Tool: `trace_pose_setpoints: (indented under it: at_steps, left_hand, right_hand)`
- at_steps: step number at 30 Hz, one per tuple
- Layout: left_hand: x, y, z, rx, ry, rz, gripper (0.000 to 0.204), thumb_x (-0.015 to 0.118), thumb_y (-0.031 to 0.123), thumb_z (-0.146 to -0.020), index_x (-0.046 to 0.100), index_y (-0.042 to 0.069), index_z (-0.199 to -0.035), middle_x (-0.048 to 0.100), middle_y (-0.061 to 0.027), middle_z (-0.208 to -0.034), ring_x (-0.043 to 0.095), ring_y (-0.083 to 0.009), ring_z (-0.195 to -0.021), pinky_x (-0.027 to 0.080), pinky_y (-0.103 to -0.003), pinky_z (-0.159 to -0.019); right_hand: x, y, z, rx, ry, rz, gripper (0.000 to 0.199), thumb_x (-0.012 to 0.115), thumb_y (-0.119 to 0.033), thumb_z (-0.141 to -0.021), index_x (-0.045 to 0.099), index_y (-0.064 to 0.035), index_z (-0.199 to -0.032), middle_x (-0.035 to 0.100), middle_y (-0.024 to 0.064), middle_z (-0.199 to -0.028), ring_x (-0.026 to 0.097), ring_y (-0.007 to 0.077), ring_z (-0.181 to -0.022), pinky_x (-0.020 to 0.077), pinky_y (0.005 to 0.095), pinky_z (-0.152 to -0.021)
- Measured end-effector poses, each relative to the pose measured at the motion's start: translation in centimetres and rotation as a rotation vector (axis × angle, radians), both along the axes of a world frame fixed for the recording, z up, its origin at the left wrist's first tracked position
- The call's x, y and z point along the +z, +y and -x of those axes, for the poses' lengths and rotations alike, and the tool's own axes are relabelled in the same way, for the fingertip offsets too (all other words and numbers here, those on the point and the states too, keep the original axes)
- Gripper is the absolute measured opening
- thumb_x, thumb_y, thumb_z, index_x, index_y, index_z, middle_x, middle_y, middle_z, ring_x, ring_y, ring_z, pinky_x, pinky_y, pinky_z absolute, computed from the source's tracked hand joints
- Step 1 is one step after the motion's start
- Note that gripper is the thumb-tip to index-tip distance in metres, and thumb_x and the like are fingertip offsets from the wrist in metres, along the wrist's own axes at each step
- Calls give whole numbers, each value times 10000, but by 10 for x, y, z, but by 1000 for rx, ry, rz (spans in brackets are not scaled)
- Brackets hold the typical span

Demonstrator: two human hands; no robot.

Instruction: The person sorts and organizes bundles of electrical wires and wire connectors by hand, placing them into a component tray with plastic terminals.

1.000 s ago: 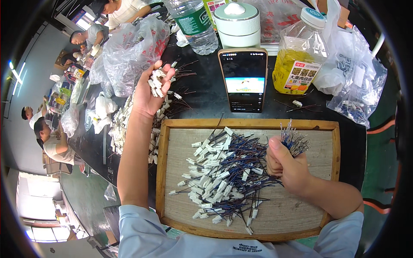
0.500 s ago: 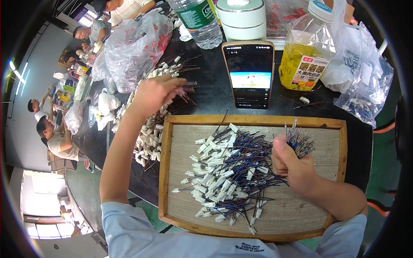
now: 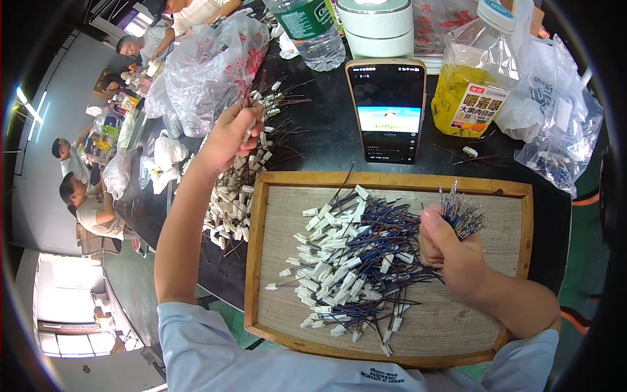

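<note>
My left hand (image 3: 230, 138) is closed above a pile of white plastic connectors with thin dark wires (image 3: 227, 212), left of the tray. Brownish wire ends stick up from its fingertips, and a bit of white shows between the fingers. My right hand (image 3: 456, 251) grips a thick bundle of thin wires (image 3: 464, 214) upright over the tray's right side, bare silvery tips pointing up and the lower part hidden in the fist. Beside that fist, a heap of white connectors with blue and brown wires (image 3: 346, 268) covers the middle of the wood-framed tray (image 3: 392, 361).
Beyond the tray a phone (image 3: 386, 111) stands upright, its screen lit. Behind are a water bottle (image 3: 307, 32), a white-green round container (image 3: 379, 29), a jug of yellow liquid (image 3: 470, 85) and plastic bags (image 3: 202, 72). Several people (image 3: 88, 202) sit at tables on the left.
My left hand has drawn its blurred, spread fingers together and turned upward, with wires now standing from its fingertips. The right hand keeps its grip. The whole view has shifted slightly.
</note>
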State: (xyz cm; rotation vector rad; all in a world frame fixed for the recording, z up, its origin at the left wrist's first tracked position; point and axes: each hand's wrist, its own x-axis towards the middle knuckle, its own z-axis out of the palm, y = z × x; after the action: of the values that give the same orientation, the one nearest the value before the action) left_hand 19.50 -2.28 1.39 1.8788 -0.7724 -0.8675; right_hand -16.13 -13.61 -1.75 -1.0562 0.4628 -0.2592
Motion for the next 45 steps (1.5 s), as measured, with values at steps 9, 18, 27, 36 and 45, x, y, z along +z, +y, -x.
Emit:
trace_pose_setpoints:
  at_steps: [9, 18, 27, 36, 45]
  left_hand:
    - [0, 16, 25, -458, -1204, -426, 211, 593, 209, -839, 560, 6, -791, 579, -149, -655, 590, -301, -620, 418, -413, -583]
    - [-5, 6, 43, -504, -1301, -520, 270, 586, 319, -862, 566, 54, -816, 605, -127, -671, 609, -332, -680, 447, -439, -613]
    - [-5, 2, 45, -568, -1219, -464, 192, 584, 237, -857, 561, 57, -919, 619, -132, -680, 619, -313, -643, 453, -409, -602]
    - [-1, -7, 21, -257, -341, -53, 163, 511, 190, -873, 508, 43, -941, 482, -26, -655, 421, -110, -500, 334, -253, -435]
    - [3, 8, 2, -7, 630, 432, 167, 468, 243, -891, 518, 118, -989, 391, 50, -633, 303, -29, -434, 198, -158, -335]
  right_hand:
    - [1, 0, 0, 7, 10, 15, 332, 495, -240, -962, 462, -117, -655, 348, -82, -538, 281, 25, -477, 224, 232, -434]
    - [1, 0, -1, -3, 39, 9, 316, 516, -245, -951, 482, -117, -664, 372, -80, -537, 308, 23, -486, 234, 227, -444]
    - [1, -2, 0, 11, 51, 57, 331, 528, -265, -946, 485, -119, -653, 390, -76, -535, 325, 28, -496, 254, 227, -460]
    - [2, -3, -1, -6, 67, -8, 303, 549, -248, -936, 496, -121, -665, 391, -84, -541, 321, 19, -500, 243, 225, -458]
    - [0, -1, -1, -9, 50, -40, 289, 542, -241, -938, 487, -133, -676, 370, -89, -535, 297, 16, -482, 221, 222, -438]
